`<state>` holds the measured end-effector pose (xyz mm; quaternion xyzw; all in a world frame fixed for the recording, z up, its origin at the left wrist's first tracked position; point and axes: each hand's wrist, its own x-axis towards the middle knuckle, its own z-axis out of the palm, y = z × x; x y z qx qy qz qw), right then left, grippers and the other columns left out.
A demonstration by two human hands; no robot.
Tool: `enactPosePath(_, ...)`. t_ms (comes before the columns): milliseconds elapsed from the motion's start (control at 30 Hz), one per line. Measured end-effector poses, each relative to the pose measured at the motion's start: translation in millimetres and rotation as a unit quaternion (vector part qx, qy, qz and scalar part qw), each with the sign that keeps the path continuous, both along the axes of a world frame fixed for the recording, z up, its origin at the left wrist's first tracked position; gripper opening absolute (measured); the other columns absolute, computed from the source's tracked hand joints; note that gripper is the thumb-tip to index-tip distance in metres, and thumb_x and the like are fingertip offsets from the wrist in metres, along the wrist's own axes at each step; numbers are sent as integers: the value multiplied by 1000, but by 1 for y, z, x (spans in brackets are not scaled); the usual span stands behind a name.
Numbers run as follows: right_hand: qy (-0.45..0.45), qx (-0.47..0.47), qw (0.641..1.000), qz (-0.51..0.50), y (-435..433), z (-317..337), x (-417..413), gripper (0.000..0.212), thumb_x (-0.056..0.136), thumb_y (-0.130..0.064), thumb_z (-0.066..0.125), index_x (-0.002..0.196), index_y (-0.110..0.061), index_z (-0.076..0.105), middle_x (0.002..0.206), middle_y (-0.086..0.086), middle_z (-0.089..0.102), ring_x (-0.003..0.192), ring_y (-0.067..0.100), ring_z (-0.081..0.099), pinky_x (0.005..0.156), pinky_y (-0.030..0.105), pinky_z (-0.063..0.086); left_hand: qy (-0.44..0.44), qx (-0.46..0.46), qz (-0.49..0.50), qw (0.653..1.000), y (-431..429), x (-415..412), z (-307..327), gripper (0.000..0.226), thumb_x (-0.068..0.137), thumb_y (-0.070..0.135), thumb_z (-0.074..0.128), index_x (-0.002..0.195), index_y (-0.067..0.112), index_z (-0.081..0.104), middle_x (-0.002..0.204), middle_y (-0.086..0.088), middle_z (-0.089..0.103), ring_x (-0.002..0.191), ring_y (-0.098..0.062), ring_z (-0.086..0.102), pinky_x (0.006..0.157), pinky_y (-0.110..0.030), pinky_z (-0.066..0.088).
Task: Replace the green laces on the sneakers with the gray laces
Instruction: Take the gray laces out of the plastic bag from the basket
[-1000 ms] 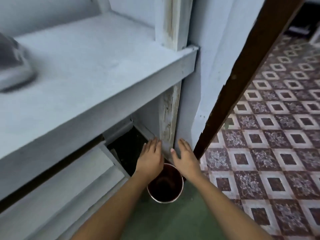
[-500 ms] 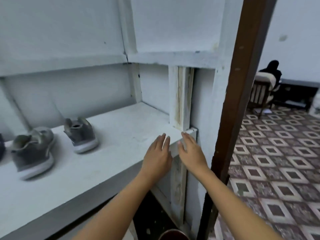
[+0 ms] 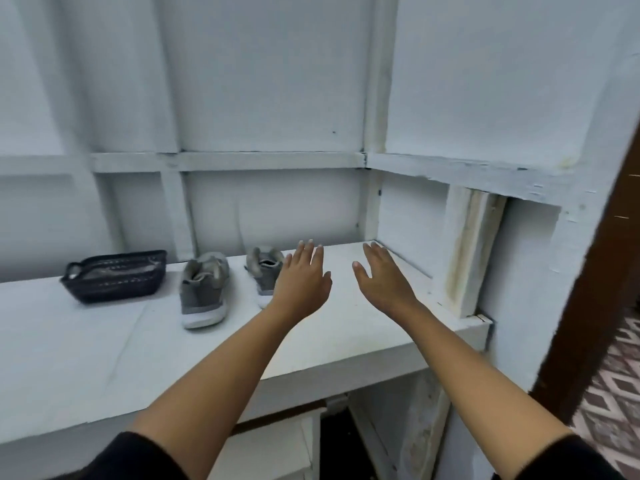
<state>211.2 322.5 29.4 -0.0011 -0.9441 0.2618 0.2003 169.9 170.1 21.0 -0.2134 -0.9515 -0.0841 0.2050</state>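
White-painted worktop [image 3: 86, 358] carries two gray sneakers [image 3: 202, 292] beside a dark basket [image 3: 114, 280]. The left hand [image 3: 301, 282] overlaps one and the right hand [image 3: 384, 282] is nearby, each grip spread and empty. The sneakers look soft and light, probably best held at the heel.

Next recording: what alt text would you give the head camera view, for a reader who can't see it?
A person holds an open left hand and right hand out over a white shelf, holding nothing. A gray sneaker stands left of the hands, a second sneaker is partly hidden behind the left hand, and a black basket sits furthest left.
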Motion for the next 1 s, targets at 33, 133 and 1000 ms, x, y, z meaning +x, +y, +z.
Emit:
enactPosePath(33, 2, 5, 1000, 12, -12, 1, -7, 55, 101, -34, 34, 149, -10, 22, 158, 5, 14, 147, 17, 7, 116, 30, 12, 0, 1, 15, 1000, -13, -4, 1, 58, 101, 31, 30, 150, 6, 10, 159, -12, 6, 147, -26, 1, 117, -39, 4)
enactPosePath(133, 4, 6, 998, 62, -58, 1, -31, 54, 101, -32, 35, 148, -8, 23, 158, 6, 17, 146, 17, 9, 115, 28, 12, 0, 9, 61, 998, -66, -17, 2, 55, 101, 29, 29, 149, 5, 14, 158, -13, 10, 146, -26, 5, 117, -40, 5)
enactPosePath(1000, -131, -53, 981, 132, -418, -30, -217, 36, 97, -5, 38, 131, 1, 45, 129, 21, 51, 116, 35, 52, 89, 34, 43, -117, 67, 187, 973, -400, -171, -22, 27, 92, 10, 40, 93, -3, 63, 97, -18, 63, 87, -31, 58, 78, -40, 50)
